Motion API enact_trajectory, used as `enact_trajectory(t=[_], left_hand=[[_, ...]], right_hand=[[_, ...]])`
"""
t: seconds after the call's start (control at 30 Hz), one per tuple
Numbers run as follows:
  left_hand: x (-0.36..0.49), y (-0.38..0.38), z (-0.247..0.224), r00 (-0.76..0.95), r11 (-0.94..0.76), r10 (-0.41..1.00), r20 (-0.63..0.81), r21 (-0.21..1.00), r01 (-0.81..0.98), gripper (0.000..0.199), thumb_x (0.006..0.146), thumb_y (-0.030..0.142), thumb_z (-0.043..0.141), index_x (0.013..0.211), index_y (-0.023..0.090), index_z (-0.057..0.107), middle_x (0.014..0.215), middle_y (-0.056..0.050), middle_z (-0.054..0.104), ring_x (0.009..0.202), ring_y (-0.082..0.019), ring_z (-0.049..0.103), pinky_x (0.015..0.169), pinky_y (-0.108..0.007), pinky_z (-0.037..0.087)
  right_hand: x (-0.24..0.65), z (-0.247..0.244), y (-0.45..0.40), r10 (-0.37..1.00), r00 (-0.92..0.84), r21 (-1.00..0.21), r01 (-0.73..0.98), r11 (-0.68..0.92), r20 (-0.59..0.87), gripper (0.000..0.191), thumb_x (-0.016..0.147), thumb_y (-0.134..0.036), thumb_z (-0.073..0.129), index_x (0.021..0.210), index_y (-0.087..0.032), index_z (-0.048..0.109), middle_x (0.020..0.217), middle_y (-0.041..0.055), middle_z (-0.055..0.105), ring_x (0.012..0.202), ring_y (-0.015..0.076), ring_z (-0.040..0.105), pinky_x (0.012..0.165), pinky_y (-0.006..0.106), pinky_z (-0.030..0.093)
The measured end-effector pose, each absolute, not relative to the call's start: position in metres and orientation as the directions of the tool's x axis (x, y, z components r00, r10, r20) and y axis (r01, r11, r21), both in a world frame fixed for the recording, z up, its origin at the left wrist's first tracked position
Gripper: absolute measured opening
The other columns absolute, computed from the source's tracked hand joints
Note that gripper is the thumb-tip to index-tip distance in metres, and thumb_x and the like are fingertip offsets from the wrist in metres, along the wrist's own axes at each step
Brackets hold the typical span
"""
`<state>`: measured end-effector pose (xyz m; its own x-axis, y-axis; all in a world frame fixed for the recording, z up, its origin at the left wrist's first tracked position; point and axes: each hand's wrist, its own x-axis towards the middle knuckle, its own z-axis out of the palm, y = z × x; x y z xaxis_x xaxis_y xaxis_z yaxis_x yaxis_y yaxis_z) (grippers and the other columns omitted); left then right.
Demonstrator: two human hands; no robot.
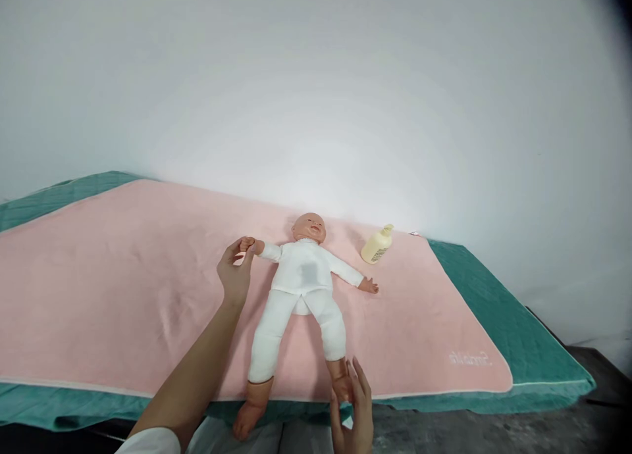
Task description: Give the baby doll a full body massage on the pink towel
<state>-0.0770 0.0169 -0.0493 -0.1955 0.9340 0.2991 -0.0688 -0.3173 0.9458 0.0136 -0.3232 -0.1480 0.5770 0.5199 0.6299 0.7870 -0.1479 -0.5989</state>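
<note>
A baby doll (320,309) with a white cloth body lies on its back, its head toward the wall and its feet past the near edge of the bed. A grey patch marks its chest. My left hand (236,273) is closed on the doll's hand at the left, thumb and fingers pinching it. Low on the right, my right hand (356,411) is cupped around the doll's foot, with the thumb on one side and the fingers on the other. The doll's other foot hangs over the edge, untouched.
A pale yellow pump bottle (376,245) stands right of the doll's head. Beneath is a pink mat (123,276) over a green quilted cover (518,329). A white wall (316,99) rises behind. Grey floor (444,434) shows at the lower right.
</note>
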Motion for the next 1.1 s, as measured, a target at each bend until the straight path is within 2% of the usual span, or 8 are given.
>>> enact_trajectory(t=[0.17, 0.3, 0.4, 0.5, 0.67, 0.8, 0.97, 1.1], left_hand=[[-0.084, 0.042, -0.066, -0.258, -0.242, 0.94, 0.222, 0.969, -0.049, 0.031, 0.082, 0.036, 0.068, 0.108, 0.019, 0.066, 0.103, -0.007, 0.068, 0.096, -0.02, 0.065, 0.079, -0.029, 0.052], [-0.087, 0.054, -0.075, -0.275, -0.082, 0.961, 0.003, 0.958, -0.275, 0.025, 0.083, 0.032, 0.068, 0.102, 0.016, 0.061, 0.102, -0.006, 0.065, 0.088, -0.015, 0.065, 0.078, -0.029, 0.055], [-0.091, 0.057, -0.077, -0.214, 0.08, 0.96, -0.182, 0.907, -0.414, 0.014, 0.087, 0.027, 0.064, 0.093, 0.015, 0.059, 0.091, -0.004, 0.064, 0.077, -0.011, 0.064, 0.079, -0.028, 0.056], [-0.093, 0.057, -0.077, -0.176, 0.138, 0.955, -0.24, 0.881, -0.452, 0.011, 0.089, 0.025, 0.06, 0.087, 0.015, 0.058, 0.08, -0.002, 0.062, 0.071, -0.01, 0.063, 0.079, -0.027, 0.056], [-0.092, 0.056, -0.076, -0.195, 0.119, 0.954, -0.229, 0.883, -0.453, 0.015, 0.087, 0.028, 0.064, 0.087, 0.014, 0.058, 0.076, -0.001, 0.061, 0.071, -0.011, 0.064, 0.083, -0.029, 0.056], [-0.088, 0.053, -0.073, -0.271, 0.01, 0.95, -0.154, 0.884, -0.468, 0.016, 0.086, 0.028, 0.065, 0.091, 0.014, 0.059, 0.087, -0.003, 0.064, 0.086, -0.013, 0.067, 0.094, -0.033, 0.052], [-0.082, 0.042, -0.066, -0.305, -0.254, 0.942, 0.14, 0.891, -0.375, 0.026, 0.081, 0.032, 0.072, 0.099, 0.016, 0.062, 0.101, -0.006, 0.067, 0.102, -0.018, 0.065, 0.1, -0.04, 0.049], [-0.076, 0.024, -0.059, -0.192, -0.374, 0.926, 0.325, 0.862, -0.343, 0.029, 0.081, 0.034, 0.072, 0.103, 0.018, 0.063, 0.109, -0.008, 0.068, 0.107, -0.02, 0.065, 0.099, -0.042, 0.05]], right_hand=[[0.005, -0.174, -0.329, 0.526, 0.565, -0.592, 0.794, -0.138, 0.636, 0.053, 0.094, -0.017, 0.052, 0.144, -0.032, 0.045, 0.13, 0.0091, 0.063, 0.117, 0.0265, 0.064, 0.083, 0.036, 0.063], [0.01, -0.181, -0.328, 0.542, 0.537, -0.575, 0.81, -0.117, 0.646, 0.053, 0.094, -0.018, 0.052, 0.145, -0.033, 0.044, 0.128, 0.007, 0.066, 0.115, 0.0257, 0.066, 0.085, 0.035, 0.062], [0.015, -0.179, -0.326, 0.562, 0.491, -0.543, 0.835, -0.088, 0.665, 0.055, 0.093, -0.017, 0.053, 0.145, -0.032, 0.043, 0.129, 0.0076, 0.065, 0.114, 0.0256, 0.067, 0.083, 0.033, 0.063], [0.015, -0.179, -0.326, 0.553, 0.514, -0.559, 0.823, -0.103, 0.656, 0.054, 0.093, -0.015, 0.052, 0.144, -0.031, 0.045, 0.13, 0.0077, 0.065, 0.116, 0.0257, 0.065, 0.084, 0.035, 0.063], [0.007, -0.175, -0.325, 0.51, 0.6, -0.652, 0.752, -0.097, 0.616, 0.047, 0.094, -0.017, 0.051, 0.139, -0.028, 0.05, 0.13, 0.0097, 0.063, 0.12, 0.0258, 0.063, 0.091, 0.04, 0.06], [0.004, -0.16, -0.327, 0.449, 0.766, -0.796, 0.58, -0.174, 0.46, 0.042, 0.095, -0.034, 0.054, 0.134, -0.02, 0.053, 0.13, 0.0154, 0.062, 0.121, 0.0294, 0.06, 0.094, 0.044, 0.057], [0.012, -0.138, -0.33, 0.375, 0.861, -0.9, 0.416, -0.131, 0.343, 0.053, 0.091, -0.047, 0.056, 0.135, -0.018, 0.05, 0.136, 0.0197, 0.056, 0.126, 0.0337, 0.056, 0.1, 0.051, 0.051], [0.026, -0.118, -0.325, 0.363, 0.869, -0.914, 0.395, -0.095, 0.338, 0.057, 0.089, -0.047, 0.06, 0.136, -0.017, 0.049, 0.133, 0.0219, 0.057, 0.119, 0.0354, 0.061, 0.09, 0.05, 0.057]])
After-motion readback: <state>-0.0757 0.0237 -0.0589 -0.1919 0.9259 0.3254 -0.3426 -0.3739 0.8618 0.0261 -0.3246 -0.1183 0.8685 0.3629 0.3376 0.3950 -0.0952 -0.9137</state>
